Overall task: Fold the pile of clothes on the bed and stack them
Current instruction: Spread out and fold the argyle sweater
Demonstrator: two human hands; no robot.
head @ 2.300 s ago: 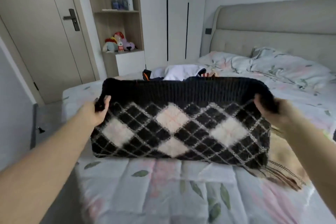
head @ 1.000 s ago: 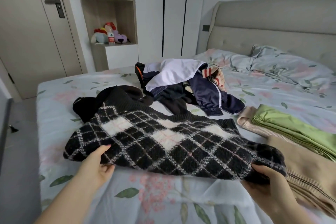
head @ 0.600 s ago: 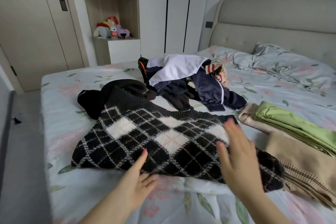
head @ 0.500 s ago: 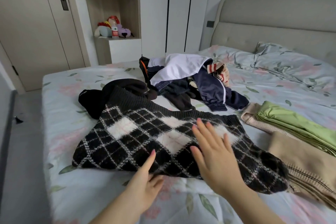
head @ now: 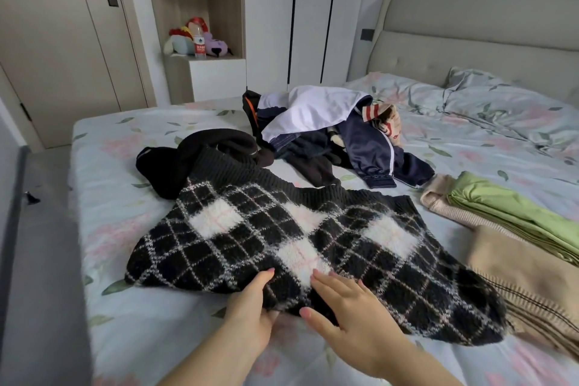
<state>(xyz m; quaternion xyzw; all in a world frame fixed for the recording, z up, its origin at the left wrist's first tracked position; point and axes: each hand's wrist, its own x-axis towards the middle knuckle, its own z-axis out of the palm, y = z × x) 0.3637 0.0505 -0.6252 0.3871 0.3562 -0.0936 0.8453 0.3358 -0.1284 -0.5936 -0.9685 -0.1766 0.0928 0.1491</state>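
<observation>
So the black-and-white argyle knit sweater (head: 282, 238) was being held up in the air by its ribbed edge a couple of seconds ago. Now it's lying spread out on the floral-sheeted bed (head: 156, 338), pattern side up, ribbing pointing away.

Both hands have let go of the corners and moved to the middle of the near edge. The left hand (head: 249, 304) has its thumb on top and its fingers tucked under that edge, so it looks like a light pinch. The right hand (head: 347, 310) is flat on the knit with straight fingers, just pressing and not gripping anything.

To me that means the laying-out part is done and the actual fold is next.

There's plenty left though. The loose pile of navy, white and dark clothes (head: 329, 128) sits further up the bed, and only the folded green and beige pieces (head: 517, 210) are stacked on the right, just beside the sweater.
</observation>
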